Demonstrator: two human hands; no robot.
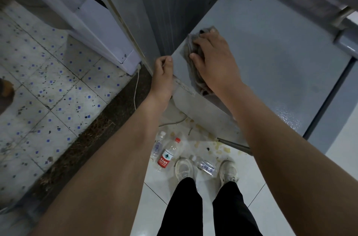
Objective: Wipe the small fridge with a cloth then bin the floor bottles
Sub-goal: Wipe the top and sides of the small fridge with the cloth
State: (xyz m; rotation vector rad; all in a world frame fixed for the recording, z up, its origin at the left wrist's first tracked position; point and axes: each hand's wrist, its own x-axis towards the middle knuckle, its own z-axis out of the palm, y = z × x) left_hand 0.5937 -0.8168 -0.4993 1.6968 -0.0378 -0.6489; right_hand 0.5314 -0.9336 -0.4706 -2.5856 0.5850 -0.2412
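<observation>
Tiled floor [155, 197] spreads below, with the small fridge [271, 57] showing its grey top at 2 o'clock. At centre, the right hand [211, 61] lies flat, fingers spread, pressing the cloth [191, 69] onto the top's corner. The left hand [163, 75] curls round that corner's edge. Three bottles [168, 153] lie at 6 o'clock by the shoes [184, 168].

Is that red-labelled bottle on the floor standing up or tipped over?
Tipped over: the red-labelled bottle lies lengthwise on the floor tiles, its red cap pointing toward the small fridge.
</observation>
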